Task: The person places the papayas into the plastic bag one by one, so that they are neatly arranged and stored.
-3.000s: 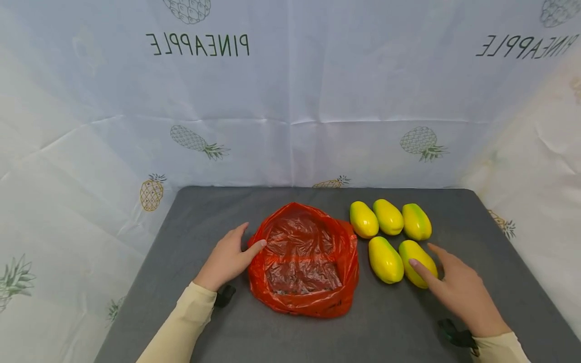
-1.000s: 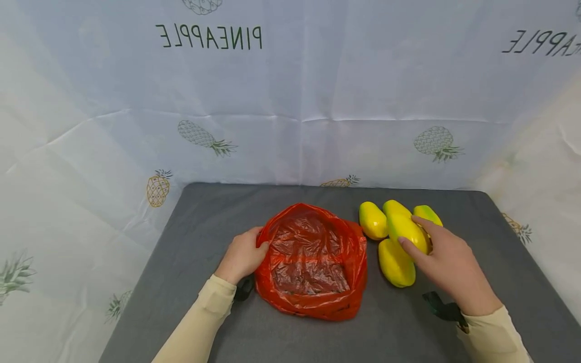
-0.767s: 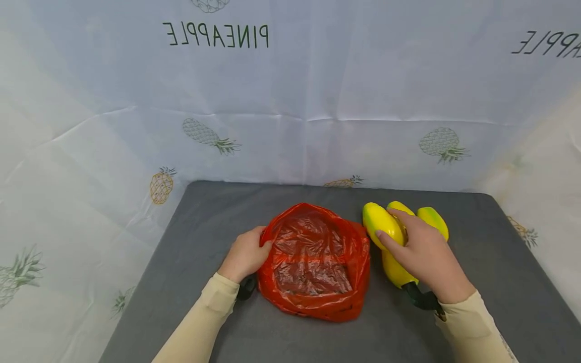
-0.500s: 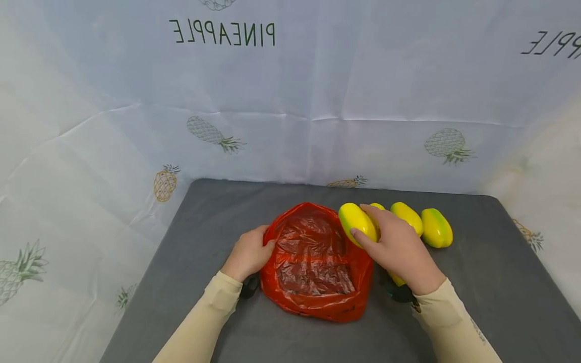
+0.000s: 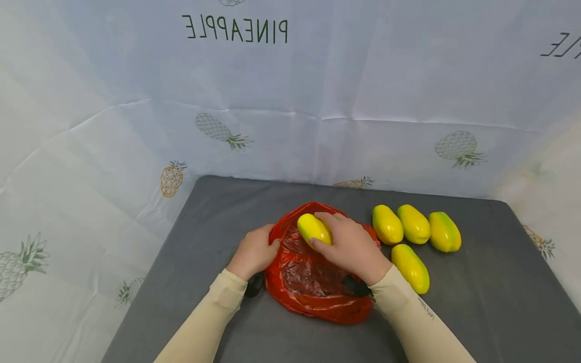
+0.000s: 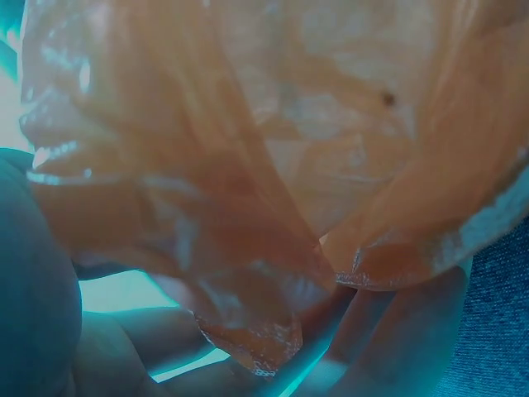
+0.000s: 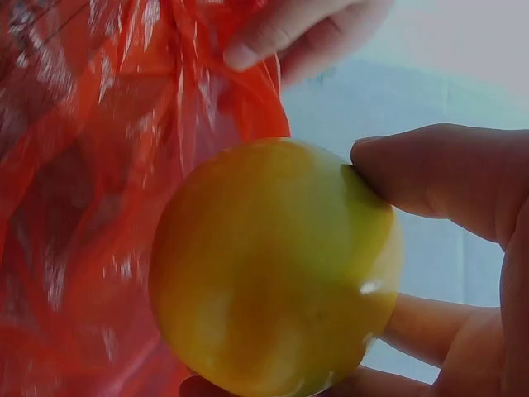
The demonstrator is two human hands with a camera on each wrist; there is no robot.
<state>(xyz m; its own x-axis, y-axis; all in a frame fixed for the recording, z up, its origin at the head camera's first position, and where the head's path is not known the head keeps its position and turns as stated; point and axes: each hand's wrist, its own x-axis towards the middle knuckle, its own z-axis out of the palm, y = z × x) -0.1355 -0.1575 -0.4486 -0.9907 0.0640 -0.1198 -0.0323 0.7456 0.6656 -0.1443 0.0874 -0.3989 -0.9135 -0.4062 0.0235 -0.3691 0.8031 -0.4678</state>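
A red plastic bag (image 5: 299, 307) lies with its mouth spread wide on the dark table. My left hand (image 5: 255, 252) pinches its left rim, thumb on the inner side; in the left wrist view, fingers (image 6: 397, 339) show behind the thin plastic (image 6: 248, 165). Over the bag's mouth, my right hand (image 5: 351, 244) holds a glossy yellow papaya (image 5: 313, 228) with a green streak. The right wrist view shows this papaya (image 7: 273, 273) between thumb and fingers, close to the red plastic (image 7: 99, 215). Its underside is hidden in the head view.
Several more yellow papayas lie right of the bag: one at the front (image 5: 410, 268) and a row behind it, ending with a green-striped papaya (image 5: 445, 232). A white pineapple-print cloth (image 5: 386, 101) hangs behind the grey table (image 5: 490, 282) and along both sides.
My right hand has picked up the front right papaya and carried it left, over the bag. My left hand has moved from beside the bag to grip its rim.
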